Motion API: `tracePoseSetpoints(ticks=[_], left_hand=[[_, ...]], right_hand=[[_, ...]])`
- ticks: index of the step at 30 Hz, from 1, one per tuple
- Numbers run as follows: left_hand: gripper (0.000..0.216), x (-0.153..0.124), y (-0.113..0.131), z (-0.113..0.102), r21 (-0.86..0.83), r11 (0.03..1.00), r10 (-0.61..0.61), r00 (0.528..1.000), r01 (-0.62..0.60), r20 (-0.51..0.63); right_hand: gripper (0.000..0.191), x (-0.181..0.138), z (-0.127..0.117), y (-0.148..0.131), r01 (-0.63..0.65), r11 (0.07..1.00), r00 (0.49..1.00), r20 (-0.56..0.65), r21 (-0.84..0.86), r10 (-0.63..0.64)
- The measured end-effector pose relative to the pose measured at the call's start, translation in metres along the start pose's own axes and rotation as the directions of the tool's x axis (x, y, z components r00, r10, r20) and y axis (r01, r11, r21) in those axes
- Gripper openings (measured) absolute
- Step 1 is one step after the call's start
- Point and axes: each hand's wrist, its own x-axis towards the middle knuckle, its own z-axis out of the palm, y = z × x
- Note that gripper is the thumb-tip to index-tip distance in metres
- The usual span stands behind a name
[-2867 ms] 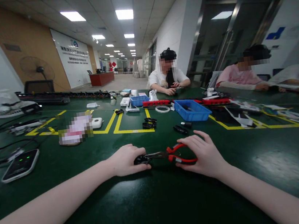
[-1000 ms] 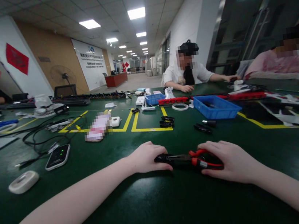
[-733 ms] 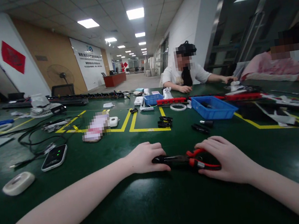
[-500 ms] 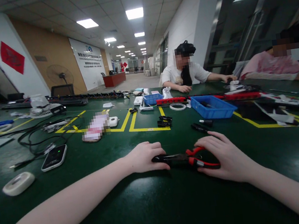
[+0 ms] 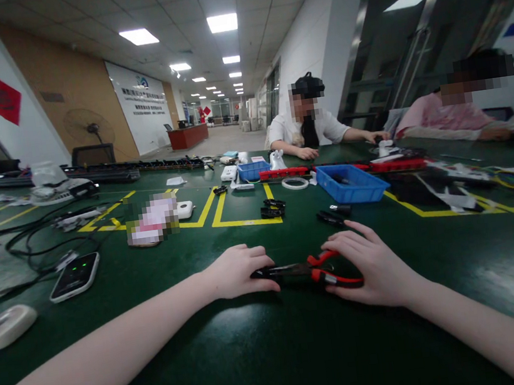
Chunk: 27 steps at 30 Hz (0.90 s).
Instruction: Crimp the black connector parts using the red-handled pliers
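Observation:
My right hand (image 5: pixel 374 263) is wrapped around the red-and-black handles of a pair of long-nose pliers (image 5: pixel 315 269). The handles are somewhat spread, and the jaws point left. My left hand (image 5: pixel 239 272) pinches a small black part (image 5: pixel 259 273) at the tip of those jaws. Fingers cover most of that part, so its kind is unclear. Both hands are low over the green table. Just beyond my right hand lie a slim black piece (image 5: pixel 331 218) and a short black cylinder (image 5: pixel 340 209).
A blue bin (image 5: pixel 353 187) sits beyond my right hand. Black parts (image 5: pixel 272 209) lie by yellow tape. To the left are a phone (image 5: pixel 152 222), a black-screened device (image 5: pixel 75 277), a white roll (image 5: pixel 6 326) and cables (image 5: pixel 32 247). Two people sit across the table.
The camera view has turned slightly right, so most things appear farther left. Both hands keep the same hold on the pliers and the small black part.

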Motion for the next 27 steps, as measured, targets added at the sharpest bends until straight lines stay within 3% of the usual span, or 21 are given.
tracePoseSetpoints(ticks=[11,19,27], left_hand=[[0.040,-0.0010,0.0035,-0.0014,-0.080,0.994,-0.068,0.998,0.069,0.009],[0.038,0.0008,0.0017,-0.0004,-0.131,0.987,-0.091,0.996,0.089,-0.012],[0.038,0.0003,0.0031,-0.0007,-0.092,0.994,-0.053,0.998,0.051,-0.018]], right_hand=[[0.048,-0.0001,-0.0001,-0.0039,-0.015,0.999,0.998,-0.066,-0.035,0.013],[0.053,-0.0033,0.0026,0.0021,-0.008,1.000,0.998,-0.057,-0.024,0.007],[0.045,-0.0014,-0.0016,-0.0019,-0.010,1.000,1.000,-0.016,0.004,0.010]])
